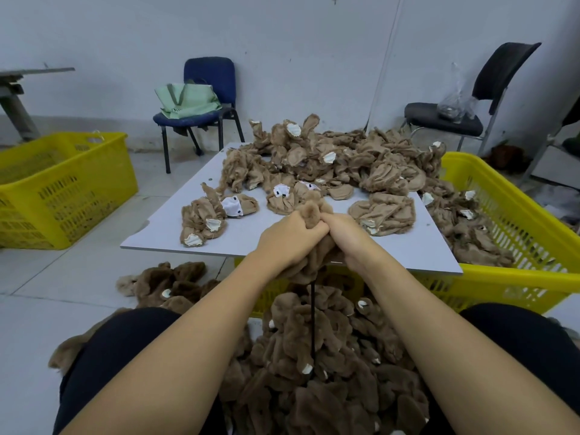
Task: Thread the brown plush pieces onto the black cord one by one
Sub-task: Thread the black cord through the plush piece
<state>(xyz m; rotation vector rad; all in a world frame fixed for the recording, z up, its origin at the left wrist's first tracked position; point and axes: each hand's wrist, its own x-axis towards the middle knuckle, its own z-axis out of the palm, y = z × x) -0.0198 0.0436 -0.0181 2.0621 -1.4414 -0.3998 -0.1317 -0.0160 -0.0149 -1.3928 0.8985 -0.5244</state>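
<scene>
Two hands meet on one brown plush piece (309, 215) at the near edge of the board (408, 246). My left hand (290, 237) curls round it from nine o'clock, and my right hand (348, 237) pinches it from three o'clock, knuckles nearly touching. The black cord (312, 324) drops from under my fists straight toward six o'clock, its long axis running up and down, into the threaded bunch (329, 356) between my knees. I judge the piece must slide down that line (the cord's upper end is hidden inside my grip). Loose pieces (329, 158) wait at twelve o'clock, well beyond my fingers; either hand seems about equally near them.
</scene>
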